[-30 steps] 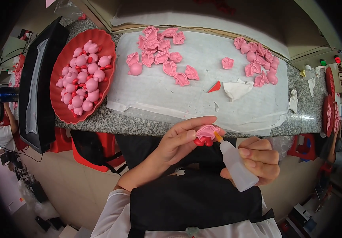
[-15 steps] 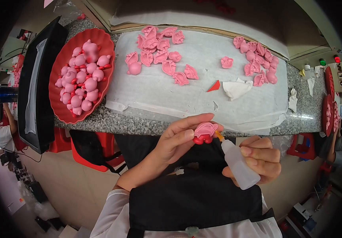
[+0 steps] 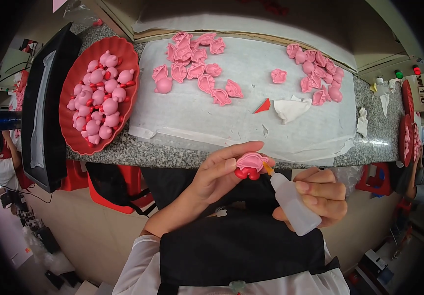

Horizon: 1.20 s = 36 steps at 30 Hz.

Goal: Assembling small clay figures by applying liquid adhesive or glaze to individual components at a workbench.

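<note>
Between its thumb and fingers, my left hand (image 3: 217, 169) holds a small hollow pink toy half (image 3: 250, 161) with red feet at its lower side. Its open rim faces up. My right hand (image 3: 322, 196) is closed around a whitish translucent squeeze bottle (image 3: 294, 204), tilted so that its orange nozzle tip (image 3: 268, 168) meets the right side of the pink rim. Past my hands, loose pink toy halves (image 3: 205, 83) lie on white paper (image 3: 192, 115), with another cluster of pink pieces (image 3: 315, 73) at the right.
A red scalloped tray (image 3: 132, 105) of pink and red toys stands at the left, beside a black bin (image 3: 54, 103). A red scrap (image 3: 262, 105) and torn white paper (image 3: 290, 110) lie mid-table. Other people sit at the far left and right; a red stool (image 3: 118, 194) is below.
The pink toy half and the bottle have shifted slightly left together. The nozzle tip has moved a little along the rim. The table appears slightly shifted left in view.
</note>
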{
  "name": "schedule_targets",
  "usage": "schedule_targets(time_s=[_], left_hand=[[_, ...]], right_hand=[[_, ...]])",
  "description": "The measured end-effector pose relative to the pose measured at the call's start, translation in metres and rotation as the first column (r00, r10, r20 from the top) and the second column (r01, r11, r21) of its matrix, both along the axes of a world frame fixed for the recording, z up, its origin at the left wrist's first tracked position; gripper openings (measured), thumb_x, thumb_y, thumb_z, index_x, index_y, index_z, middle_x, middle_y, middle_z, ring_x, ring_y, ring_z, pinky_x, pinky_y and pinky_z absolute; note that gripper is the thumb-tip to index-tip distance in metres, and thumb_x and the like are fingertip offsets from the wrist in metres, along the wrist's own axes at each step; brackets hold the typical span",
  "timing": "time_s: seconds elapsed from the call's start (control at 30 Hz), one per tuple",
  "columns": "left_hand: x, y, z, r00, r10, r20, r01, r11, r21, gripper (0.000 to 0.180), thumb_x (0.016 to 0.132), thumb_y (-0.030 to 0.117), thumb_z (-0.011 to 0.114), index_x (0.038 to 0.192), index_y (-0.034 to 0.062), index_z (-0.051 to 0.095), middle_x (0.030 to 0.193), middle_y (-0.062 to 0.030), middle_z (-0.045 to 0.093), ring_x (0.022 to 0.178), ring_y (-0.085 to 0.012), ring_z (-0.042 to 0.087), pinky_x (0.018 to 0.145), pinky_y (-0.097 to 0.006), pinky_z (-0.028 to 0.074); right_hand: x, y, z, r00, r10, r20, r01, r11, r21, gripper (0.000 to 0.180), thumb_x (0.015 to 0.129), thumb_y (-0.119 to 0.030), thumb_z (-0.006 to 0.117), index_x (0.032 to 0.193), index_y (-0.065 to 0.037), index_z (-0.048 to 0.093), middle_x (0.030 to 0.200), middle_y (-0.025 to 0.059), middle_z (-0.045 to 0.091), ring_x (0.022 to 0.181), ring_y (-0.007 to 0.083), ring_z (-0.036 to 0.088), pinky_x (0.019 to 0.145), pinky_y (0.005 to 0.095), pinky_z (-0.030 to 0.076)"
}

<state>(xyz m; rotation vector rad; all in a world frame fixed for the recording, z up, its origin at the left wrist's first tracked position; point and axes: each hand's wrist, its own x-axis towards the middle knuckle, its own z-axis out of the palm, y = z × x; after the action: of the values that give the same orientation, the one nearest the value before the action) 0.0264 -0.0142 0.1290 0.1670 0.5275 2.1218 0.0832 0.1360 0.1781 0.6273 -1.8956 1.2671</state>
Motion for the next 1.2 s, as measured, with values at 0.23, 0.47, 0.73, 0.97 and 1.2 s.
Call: schedule_targets(time_s=[0.23,0.47,0.73,0.97,1.2], left_hand=[[0.001,0.000,-0.001,1.000,-0.013,0.012,0.013,1.000,0.020,0.050,0.077,0.022,0.048,0.118,-0.0015,0.033,0.106,-0.0273,0.045,0.097,-0.0312,0.048,0.087,-0.039,0.033],[0.000,0.000,-0.004,0.999,-0.001,0.036,-0.001,0.999,0.038,0.052,0.077,0.023,0.049,0.120,-0.0004,0.031,0.108,-0.0271,0.044,0.097,-0.0311,0.048,0.087,-0.040,0.032],[0.001,-0.001,-0.010,0.995,0.010,0.098,-0.019,0.996,0.090,0.049,0.078,0.023,0.047,0.119,0.0007,0.032,0.108,-0.0271,0.044,0.101,-0.0302,0.044,0.089,-0.038,0.029],[0.001,0.001,-0.008,0.993,-0.015,0.118,0.004,0.996,0.092,0.048,0.078,0.023,0.046,0.118,0.0009,0.033,0.108,-0.0267,0.044,0.101,-0.0304,0.045,0.090,-0.039,0.030],[0.002,0.003,-0.001,1.000,-0.013,0.020,0.013,1.000,0.016,0.048,0.078,0.023,0.047,0.118,0.0003,0.034,0.108,-0.0264,0.044,0.100,-0.0305,0.046,0.088,-0.039,0.031]], right_hand=[[-0.001,-0.002,0.000,1.000,-0.013,-0.008,0.013,1.000,-0.009,0.050,0.053,-0.012,0.076,0.086,-0.002,0.041,0.078,0.0125,0.047,0.055,0.0151,0.041,0.040,0.0211,0.037],[0.003,0.004,0.000,0.999,-0.001,0.042,0.000,0.999,0.032,0.050,0.054,-0.012,0.076,0.087,-0.001,0.040,0.078,0.0123,0.047,0.054,0.0152,0.041,0.040,0.0218,0.037],[0.004,0.005,0.002,0.998,-0.017,0.053,0.014,0.999,0.042,0.050,0.053,-0.010,0.076,0.087,0.000,0.040,0.080,0.0129,0.046,0.055,0.0159,0.042,0.042,0.0223,0.038],[0.004,0.004,0.000,0.997,-0.028,0.078,0.027,1.000,0.009,0.050,0.052,-0.011,0.077,0.086,-0.001,0.042,0.080,0.0119,0.047,0.057,0.0161,0.043,0.044,0.0237,0.039],[0.002,0.002,0.000,0.998,-0.010,0.063,0.010,1.000,-0.006,0.049,0.052,-0.010,0.076,0.086,0.000,0.042,0.081,0.0126,0.047,0.057,0.0164,0.044,0.045,0.0242,0.039]])
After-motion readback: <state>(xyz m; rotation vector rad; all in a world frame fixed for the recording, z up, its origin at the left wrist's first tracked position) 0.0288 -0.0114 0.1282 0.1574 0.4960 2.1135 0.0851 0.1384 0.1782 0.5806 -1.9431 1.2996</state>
